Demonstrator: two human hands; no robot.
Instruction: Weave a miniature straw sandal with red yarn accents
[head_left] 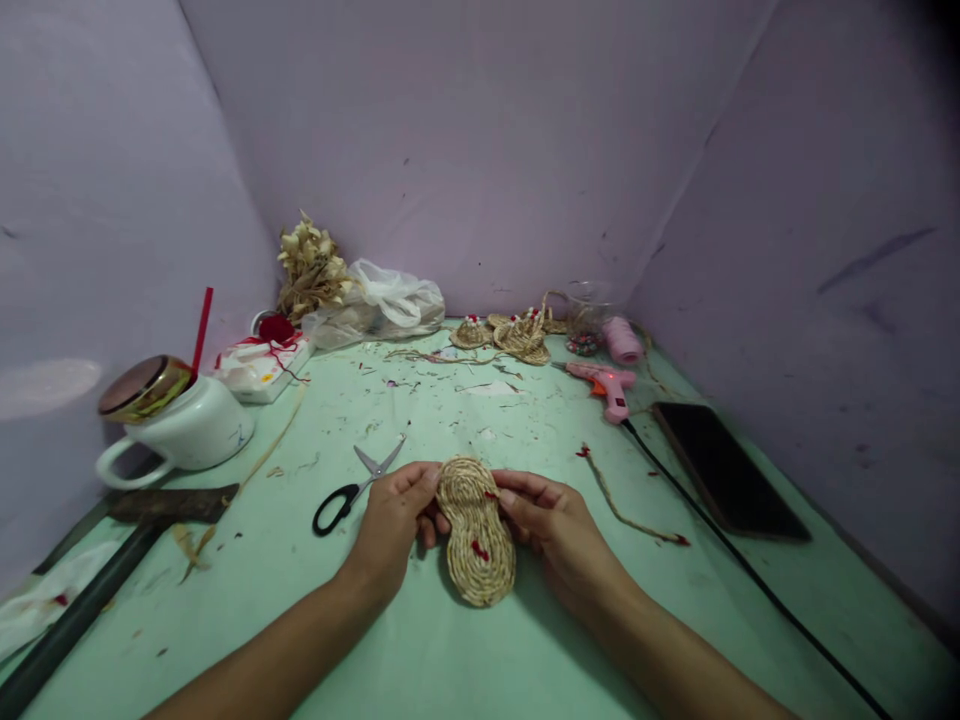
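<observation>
Between my hands is a small sole-shaped piece of coiled straw rope, narrow at the waist, with red bits at its lower middle and right edge. My left hand pinches its upper left edge. On the other side, my right hand grips the upper right edge between thumb and fingers. Black-handled scissors lie with blades apart just left of my left hand. A short length of twisted rope with red ends rests to the right of my right hand.
At right are a pink glue gun with a black cord and a phone. A hammer and white mug stand left. Along the back are dried flowers, a plastic bag, finished woven pieces and pink thread.
</observation>
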